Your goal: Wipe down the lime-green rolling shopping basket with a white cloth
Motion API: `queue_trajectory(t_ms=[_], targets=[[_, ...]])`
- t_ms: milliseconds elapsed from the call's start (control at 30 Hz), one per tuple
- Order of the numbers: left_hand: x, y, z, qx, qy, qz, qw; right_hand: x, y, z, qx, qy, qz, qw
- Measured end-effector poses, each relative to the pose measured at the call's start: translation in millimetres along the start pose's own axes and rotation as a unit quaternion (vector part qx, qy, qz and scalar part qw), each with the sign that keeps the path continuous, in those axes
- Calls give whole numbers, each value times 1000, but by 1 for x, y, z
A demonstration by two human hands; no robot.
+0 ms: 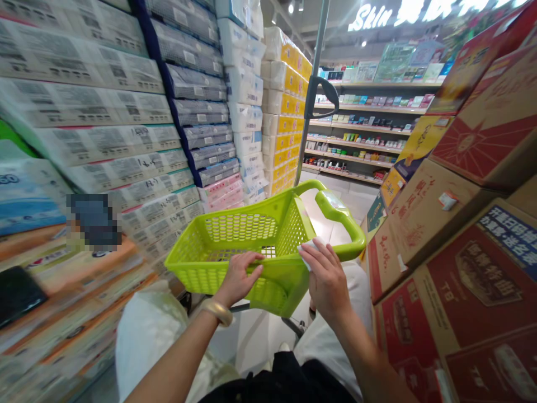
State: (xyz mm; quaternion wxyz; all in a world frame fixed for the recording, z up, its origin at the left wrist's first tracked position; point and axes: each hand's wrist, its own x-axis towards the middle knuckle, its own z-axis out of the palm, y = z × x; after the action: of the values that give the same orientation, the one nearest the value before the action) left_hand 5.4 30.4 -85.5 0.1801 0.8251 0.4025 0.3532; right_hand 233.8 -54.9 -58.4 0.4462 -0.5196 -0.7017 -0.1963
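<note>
A lime-green plastic shopping basket (235,235) sits tilted in front of me, its thick handle (342,218) on the right side. My left hand (238,277), with a pale bangle on the wrist, grips the basket's near rim, fingers curled over the edge. My right hand (325,277) presses a small white cloth or paper (308,249) against the rim by the handle's base. The basket looks empty inside.
Stacked tissue-paper packs (126,129) wall the left side. Red and brown cardboard boxes (461,224) pile up on the right. A metal pole (314,78) rises behind the basket. Shelves of small goods (361,134) line the far end of the aisle.
</note>
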Motion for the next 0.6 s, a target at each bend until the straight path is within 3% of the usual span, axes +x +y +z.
queue_trajectory(t_ms=[267,467,600], targets=[[10,-14,-3,-36,17,-7,999,3,11,-25,-53,78,63,994],[13,-18,-12,-44,11,-10,999,3,-11,-14,-15,7,5,1000],[14,-24,-19,-46,12,-17,999,3,0,-30,-48,58,48,996]])
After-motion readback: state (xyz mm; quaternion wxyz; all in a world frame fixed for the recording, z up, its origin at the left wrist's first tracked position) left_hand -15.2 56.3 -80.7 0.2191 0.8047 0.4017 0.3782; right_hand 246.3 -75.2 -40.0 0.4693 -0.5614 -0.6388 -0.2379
